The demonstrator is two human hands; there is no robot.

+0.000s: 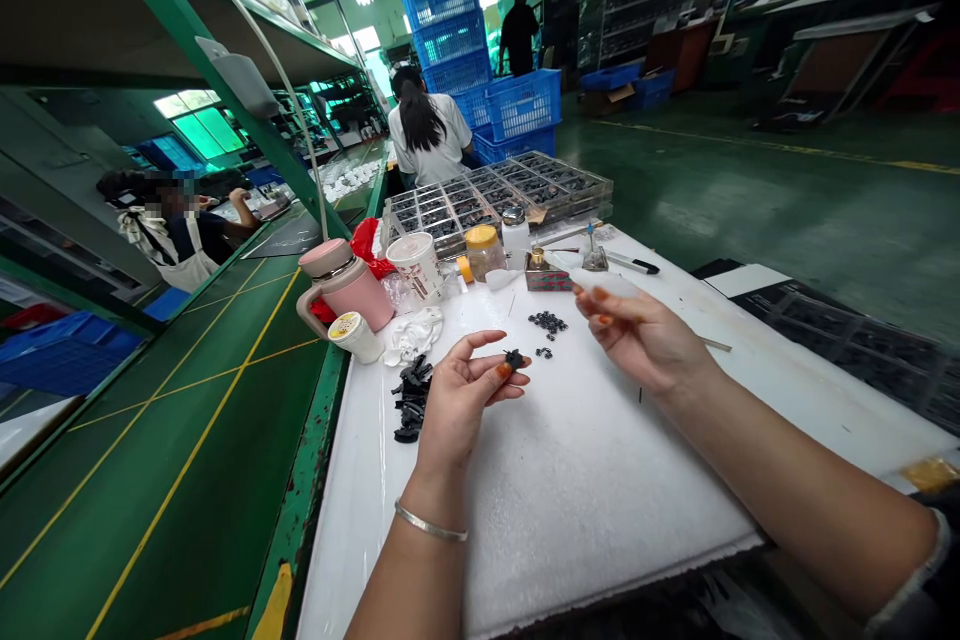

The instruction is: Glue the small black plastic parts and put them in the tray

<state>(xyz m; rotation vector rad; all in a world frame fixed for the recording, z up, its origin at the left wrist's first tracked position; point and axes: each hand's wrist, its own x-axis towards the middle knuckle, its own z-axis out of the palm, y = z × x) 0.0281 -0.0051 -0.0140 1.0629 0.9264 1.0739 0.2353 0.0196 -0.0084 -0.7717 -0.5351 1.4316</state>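
My left hand pinches a small black plastic part between thumb and fingertips, above a white foam pad. My right hand hovers over the pad with its fingertips together. A thin pale stick pokes out behind that hand and lines up with the fingertips. A small pile of tiny black parts lies on the pad between my hands. A larger heap of black parts sits just left of my left hand. Near it lies a crumpled white cloth.
A pink flask, plastic cup, yellow-lidded jar and marker stand along the far side. Behind them is a compartmented tray. A co-worker sits beyond, near stacked blue crates. A green bench runs left.
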